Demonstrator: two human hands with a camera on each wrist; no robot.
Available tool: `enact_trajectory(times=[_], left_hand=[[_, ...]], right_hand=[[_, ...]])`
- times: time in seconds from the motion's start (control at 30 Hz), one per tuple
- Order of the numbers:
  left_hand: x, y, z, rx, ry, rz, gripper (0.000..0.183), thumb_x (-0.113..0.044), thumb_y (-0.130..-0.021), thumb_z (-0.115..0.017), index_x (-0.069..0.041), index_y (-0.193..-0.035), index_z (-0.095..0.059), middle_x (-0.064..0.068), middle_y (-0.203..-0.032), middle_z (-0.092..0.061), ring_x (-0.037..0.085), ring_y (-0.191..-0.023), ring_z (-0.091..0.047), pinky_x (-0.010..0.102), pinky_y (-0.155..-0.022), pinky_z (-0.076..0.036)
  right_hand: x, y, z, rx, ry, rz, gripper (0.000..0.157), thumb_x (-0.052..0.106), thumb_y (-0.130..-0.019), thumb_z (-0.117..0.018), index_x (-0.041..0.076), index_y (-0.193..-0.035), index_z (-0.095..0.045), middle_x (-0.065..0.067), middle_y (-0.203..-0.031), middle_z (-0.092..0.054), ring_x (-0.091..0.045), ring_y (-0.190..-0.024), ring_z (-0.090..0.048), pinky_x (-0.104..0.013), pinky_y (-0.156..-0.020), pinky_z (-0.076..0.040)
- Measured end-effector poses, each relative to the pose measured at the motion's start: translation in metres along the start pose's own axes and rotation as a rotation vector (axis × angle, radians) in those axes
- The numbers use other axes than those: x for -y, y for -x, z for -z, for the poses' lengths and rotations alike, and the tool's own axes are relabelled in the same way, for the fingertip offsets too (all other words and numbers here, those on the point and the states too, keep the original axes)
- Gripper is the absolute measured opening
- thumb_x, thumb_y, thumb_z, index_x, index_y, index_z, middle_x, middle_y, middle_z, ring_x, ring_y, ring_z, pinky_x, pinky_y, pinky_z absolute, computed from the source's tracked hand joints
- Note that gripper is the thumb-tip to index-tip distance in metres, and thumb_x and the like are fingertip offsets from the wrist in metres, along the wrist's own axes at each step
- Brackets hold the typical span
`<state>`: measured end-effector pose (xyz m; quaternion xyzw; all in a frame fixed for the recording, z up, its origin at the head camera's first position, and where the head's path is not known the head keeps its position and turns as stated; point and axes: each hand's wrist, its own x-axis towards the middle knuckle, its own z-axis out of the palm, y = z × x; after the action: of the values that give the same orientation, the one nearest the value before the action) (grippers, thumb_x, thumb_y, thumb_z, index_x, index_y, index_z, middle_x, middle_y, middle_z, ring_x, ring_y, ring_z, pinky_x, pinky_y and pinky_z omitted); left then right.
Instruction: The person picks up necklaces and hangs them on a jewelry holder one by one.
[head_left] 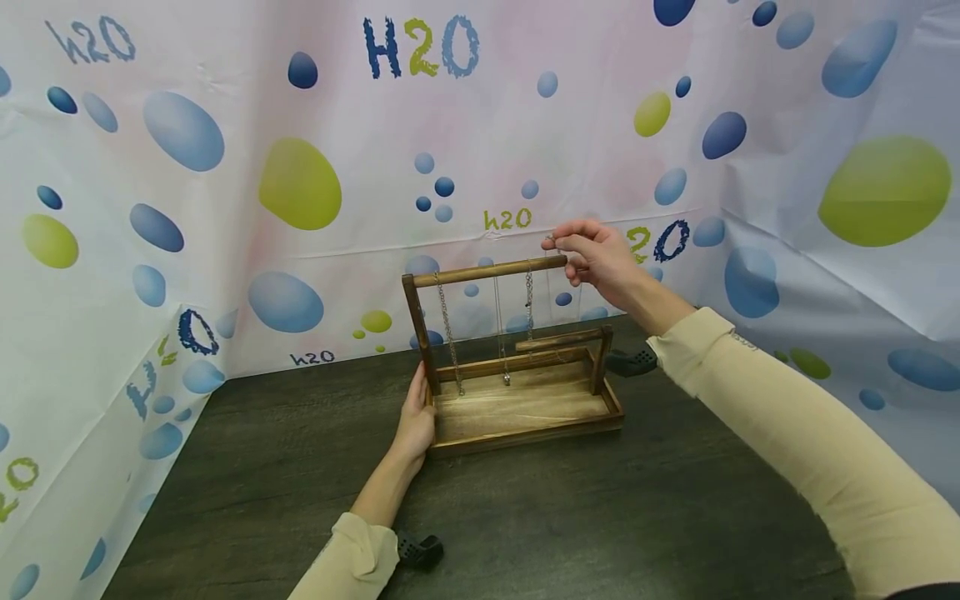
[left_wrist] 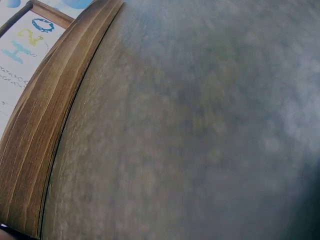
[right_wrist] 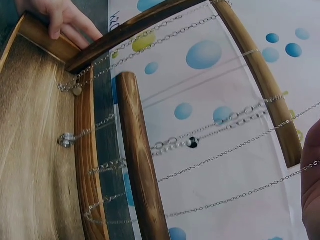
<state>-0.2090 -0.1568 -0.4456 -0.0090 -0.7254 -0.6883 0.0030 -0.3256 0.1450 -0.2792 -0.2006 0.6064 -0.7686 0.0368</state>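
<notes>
A wooden jewelry stand with a shallow tray and two horizontal bars sits on the table. My left hand grips the tray's left end, thumb over the wall in the right wrist view. At the free right end of the upper bar, my right hand pinches a thin silver chain necklace. One strand crosses the bar in the right wrist view; the other passes beyond its tip. From that bar hang a chain necklace, a fine one with a pendant, and a thicker one.
The lower bar juts leftward from a short post on the stand's right. A dark wood-look table lies beneath. Behind stands a white sheet printed with blue and green drops. Black devices are at both wrists.
</notes>
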Motion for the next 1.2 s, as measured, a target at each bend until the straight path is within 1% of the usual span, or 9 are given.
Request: enact_trajectory(times=[0.13,0.27,0.33,0.4,0.57,0.77,0.83,1.0,1.2], left_hand=[[0.001,0.000,0.001,0.002,0.002,0.007,0.079,0.016,-0.093,-0.027,-0.011,-0.163,-0.003,0.018,-0.167,0.003,0.032,-0.153,0.003,0.051,-0.119,-0.011],[0.001,0.002,0.001,0.004,0.011,0.015,0.079,0.016,-0.093,-0.026,-0.011,-0.163,-0.003,0.018,-0.167,0.004,0.031,-0.153,0.004,0.049,-0.110,-0.019],[0.000,0.002,0.001,0.004,0.010,0.018,0.078,0.016,-0.093,-0.026,-0.011,-0.163,-0.003,0.018,-0.167,0.004,0.031,-0.153,0.004,0.049,-0.106,-0.021],[0.000,0.003,0.001,0.004,0.006,0.020,0.078,0.016,-0.093,-0.026,-0.011,-0.163,-0.003,0.018,-0.167,0.004,0.031,-0.153,0.004,0.049,-0.106,-0.021],[0.002,0.001,0.002,0.002,0.002,0.022,0.079,0.016,-0.093,-0.026,-0.011,-0.163,-0.003,0.018,-0.167,0.003,0.031,-0.153,0.004,0.050,-0.107,-0.021],[0.023,-0.012,0.007,-0.012,-0.001,0.006,0.081,0.015,-0.093,-0.025,-0.016,-0.164,-0.003,0.014,-0.167,0.003,0.029,-0.153,0.004,0.049,-0.107,-0.020],[0.029,-0.015,0.007,-0.016,-0.010,-0.002,0.081,0.014,-0.093,-0.026,-0.020,-0.164,-0.003,0.012,-0.168,0.003,0.027,-0.153,0.004,0.049,-0.112,-0.018],[0.031,-0.017,0.006,-0.024,-0.029,-0.014,0.081,0.013,-0.094,-0.027,-0.023,-0.164,-0.004,0.010,-0.168,0.001,0.026,-0.153,0.002,0.051,-0.120,-0.010],[0.029,-0.017,0.004,-0.031,-0.023,-0.016,0.083,0.014,-0.092,-0.028,-0.021,-0.164,-0.006,0.011,-0.168,0.000,0.026,-0.153,0.000,0.052,-0.120,-0.009]], right_hand=[[0.001,0.001,0.007,-0.018,0.002,-0.005,0.010,0.008,-0.100,-0.060,0.008,-0.100,-0.070,-0.005,-0.101,-0.073,-0.015,-0.050,-0.052,-0.024,-0.047,-0.045],[0.001,0.002,0.013,-0.041,0.007,-0.016,0.010,0.009,-0.100,-0.061,0.008,-0.099,-0.071,-0.005,-0.100,-0.073,-0.015,-0.049,-0.052,-0.024,-0.047,-0.044],[0.002,0.002,0.016,-0.058,0.016,-0.023,0.010,0.009,-0.100,-0.061,0.009,-0.100,-0.071,-0.004,-0.099,-0.073,-0.015,-0.049,-0.052,-0.025,-0.047,-0.044],[0.002,0.002,0.019,-0.076,0.030,-0.026,0.010,0.010,-0.101,-0.061,0.008,-0.100,-0.071,-0.004,-0.100,-0.074,-0.014,-0.049,-0.052,-0.024,-0.047,-0.044],[0.006,0.000,0.023,-0.115,0.058,-0.029,0.010,0.011,-0.100,-0.063,0.006,-0.104,-0.071,-0.004,-0.101,-0.074,-0.014,-0.049,-0.053,-0.024,-0.048,-0.045],[0.009,-0.006,0.026,-0.147,0.057,-0.031,0.009,0.011,-0.098,-0.065,0.007,-0.103,-0.071,-0.004,-0.100,-0.075,-0.014,-0.049,-0.054,-0.024,-0.049,-0.047],[0.009,-0.008,0.027,-0.151,0.062,-0.034,0.009,0.012,-0.097,-0.066,0.007,-0.103,-0.071,-0.003,-0.100,-0.075,-0.014,-0.049,-0.054,-0.024,-0.049,-0.048],[0.010,-0.012,0.027,-0.154,0.070,-0.026,0.010,0.012,-0.097,-0.067,0.006,-0.104,-0.069,-0.004,-0.100,-0.075,-0.014,-0.049,-0.055,-0.024,-0.050,-0.049],[0.008,-0.017,0.023,-0.138,0.056,-0.020,0.008,0.010,-0.097,-0.065,0.006,-0.103,-0.070,-0.005,-0.100,-0.074,-0.014,-0.049,-0.055,-0.023,-0.049,-0.049]])
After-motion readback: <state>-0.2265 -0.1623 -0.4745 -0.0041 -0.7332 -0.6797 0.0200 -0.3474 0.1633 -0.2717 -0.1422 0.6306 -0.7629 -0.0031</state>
